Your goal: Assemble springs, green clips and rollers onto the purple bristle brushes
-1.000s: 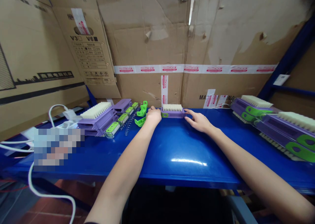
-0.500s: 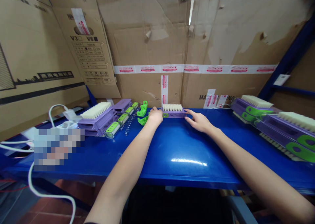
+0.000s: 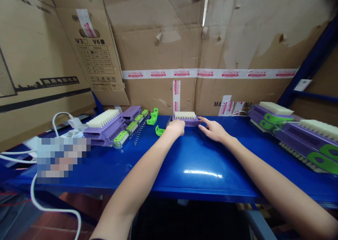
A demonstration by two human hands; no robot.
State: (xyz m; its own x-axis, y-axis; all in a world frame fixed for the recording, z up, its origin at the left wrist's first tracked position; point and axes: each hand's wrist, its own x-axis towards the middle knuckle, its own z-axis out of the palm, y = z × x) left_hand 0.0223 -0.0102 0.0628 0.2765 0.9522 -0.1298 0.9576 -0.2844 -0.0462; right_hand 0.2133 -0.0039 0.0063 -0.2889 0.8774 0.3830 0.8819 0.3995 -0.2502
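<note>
A purple brush (image 3: 190,122) with pale bristles facing up lies on the blue table near the cardboard wall. My left hand (image 3: 176,128) is closed in front of its left part and hides the green piece there. A bright green bracket (image 3: 160,131) sticks out left of this hand and appears held in it; its other end is hidden. At the brush's right end, my right hand (image 3: 211,129) has its index finger and thumb on the casing, gripping the corner. More green brackets (image 3: 152,119) lie left of the brush.
Purple brush bodies (image 3: 107,131) are stacked on the left, beside a row of clear-and-green pieces (image 3: 121,138) and several springs (image 3: 137,134). White cables (image 3: 33,190) and a plug are at far left. Finished-looking brushes (image 3: 303,138) sit at right. Cardboard (image 3: 163,50) walls the back.
My left hand has moved right and slightly nearer, in front of the brush, and the green bracket has shifted right with it. My right hand and the brush have stayed in place.
</note>
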